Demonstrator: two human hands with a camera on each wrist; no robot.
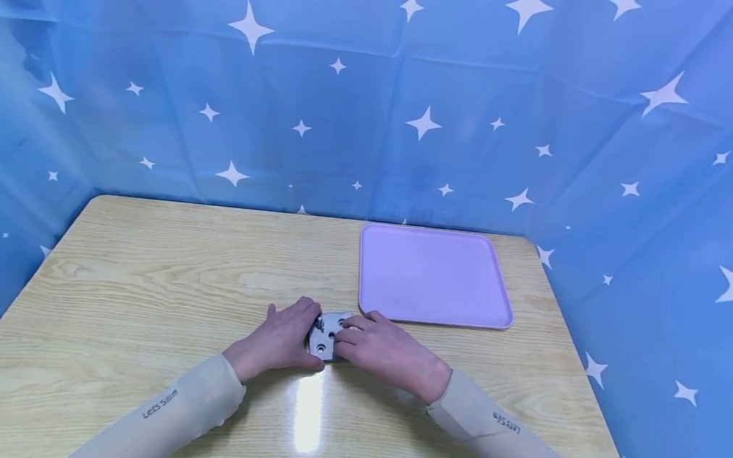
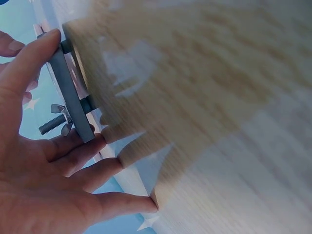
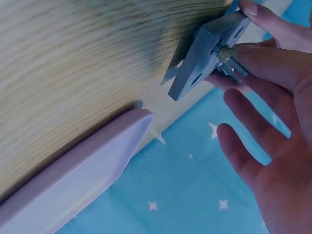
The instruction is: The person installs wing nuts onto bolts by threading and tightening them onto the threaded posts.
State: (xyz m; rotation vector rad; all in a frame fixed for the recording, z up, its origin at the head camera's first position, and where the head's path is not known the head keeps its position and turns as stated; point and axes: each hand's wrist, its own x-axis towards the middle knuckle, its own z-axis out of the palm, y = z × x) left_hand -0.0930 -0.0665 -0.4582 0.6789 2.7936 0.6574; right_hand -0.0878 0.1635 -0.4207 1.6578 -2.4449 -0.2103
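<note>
A flat grey metal plate [image 1: 323,347] with several holes is tilted above the table in the middle. My left hand [image 1: 285,335] grips its left side, the thumb at the near edge and fingers at the far edge. A wing nut [image 2: 62,119] sits on a threaded bolt [image 2: 51,125] that sticks out of the plate, close to the left fingers. My right hand [image 1: 382,347] reaches in from the right with loosely extended fingers over the plate's right part. In the right wrist view its thumb [image 3: 265,58] overlaps the hardware on the plate.
A shallow purple tray [image 1: 434,275] lies on the wooden table [image 1: 159,276], just behind and right of the plate. Beyond the table's back and sides hangs a blue curtain [image 1: 352,97] with white stars.
</note>
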